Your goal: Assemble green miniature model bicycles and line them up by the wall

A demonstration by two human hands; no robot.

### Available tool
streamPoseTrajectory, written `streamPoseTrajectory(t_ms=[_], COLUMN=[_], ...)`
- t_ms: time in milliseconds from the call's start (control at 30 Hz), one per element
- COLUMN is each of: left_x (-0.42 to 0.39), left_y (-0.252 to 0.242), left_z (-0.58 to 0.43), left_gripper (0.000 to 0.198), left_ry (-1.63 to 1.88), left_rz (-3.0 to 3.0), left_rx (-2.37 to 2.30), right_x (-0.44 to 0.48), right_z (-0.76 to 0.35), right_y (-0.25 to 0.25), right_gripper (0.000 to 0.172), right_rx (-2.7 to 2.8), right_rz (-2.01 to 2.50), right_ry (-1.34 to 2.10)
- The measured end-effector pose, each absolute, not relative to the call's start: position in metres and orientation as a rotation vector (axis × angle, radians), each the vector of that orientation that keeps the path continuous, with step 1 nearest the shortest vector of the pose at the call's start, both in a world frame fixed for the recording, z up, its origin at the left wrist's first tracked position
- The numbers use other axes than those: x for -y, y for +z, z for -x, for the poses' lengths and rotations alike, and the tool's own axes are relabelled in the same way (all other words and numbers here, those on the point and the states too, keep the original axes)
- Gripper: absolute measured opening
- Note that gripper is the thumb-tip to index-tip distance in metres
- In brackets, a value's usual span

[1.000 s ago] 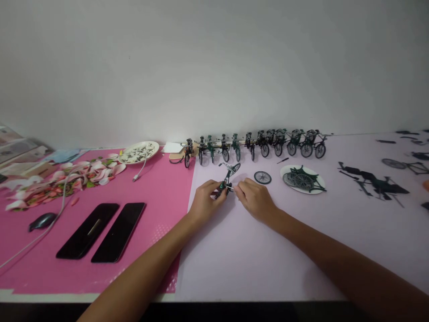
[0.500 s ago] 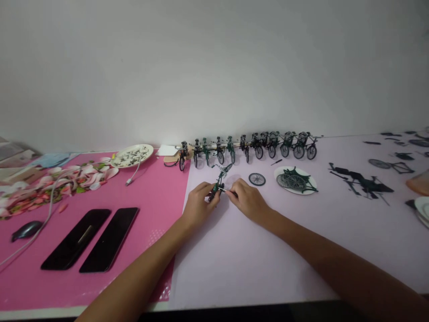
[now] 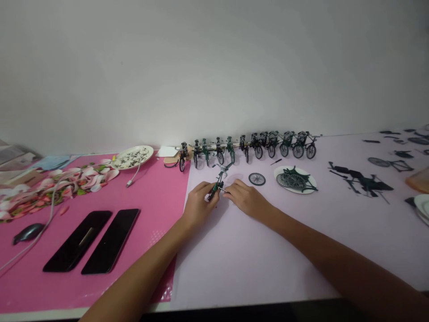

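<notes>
My left hand (image 3: pixel 200 202) pinches a small model bicycle (image 3: pixel 221 173) by its lower part, with the handlebar pointing away from me. From the right, my right hand (image 3: pixel 247 197) grips a thin screwdriver (image 3: pixel 224 190), its metal shaft reaching to the bicycle's side. The fingers hide most of the tool's handle, and I cannot make out exactly where the tip touches. A loose spoked wheel (image 3: pixel 257 179) lies flat just beyond my right hand. To its right, a white plate (image 3: pixel 312 188) carries more wheels and dark green frame parts.
Along the wall stands a row of finished-looking model bicycles (image 3: pixel 272 145). Dark loose parts (image 3: pixel 362 181) spread over the right side. On the pink left side lie two phones (image 3: pixel 110 241), a mouse (image 3: pixel 28 233), artificial petals (image 3: pixel 63 185), a cable and a plate of small pieces (image 3: pixel 147 152).
The front wheel of the held bicycle has turned slightly out of sight, and the screwdriver slants a little more. Both hands stay in nearly the same place.
</notes>
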State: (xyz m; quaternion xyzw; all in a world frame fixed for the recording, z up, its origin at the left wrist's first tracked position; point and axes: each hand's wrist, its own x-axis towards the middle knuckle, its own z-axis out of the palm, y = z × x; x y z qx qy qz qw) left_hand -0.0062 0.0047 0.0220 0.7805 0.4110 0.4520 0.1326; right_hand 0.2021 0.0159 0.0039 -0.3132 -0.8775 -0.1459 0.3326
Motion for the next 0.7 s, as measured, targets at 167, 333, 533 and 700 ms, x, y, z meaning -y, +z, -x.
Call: streamPoseTrajectory(t_ms=[167,333,533,700], left_x=[-0.002,0.002,0.002,0.0], left_y=[0.021,0.018,0.013,0.017], left_z=[0.005,0.001,0.001,0.001], left_gripper=[0.018,0.017,0.021,0.022], left_ry=[1.264,1.315,1.405,1.432], left_rz=[-2.216,-2.169,-2.221,-2.244], left_rx=[-1.197,-1.175,-1.1,-1.098], right_x=[-0.015,-0.006,0.012,0.015], right_z=[-0.2,-0.197,-0.191,-0.191], right_y=[0.0,0.002,0.021,0.024], right_gripper=[0.041,0.054,0.059,0.057], right_rx=[2.251,2.124,1.972,1.93], right_rz=[0.848,0.982,1.204,1.213], right_ry=[-0.346,0.035,0.635,0.723])
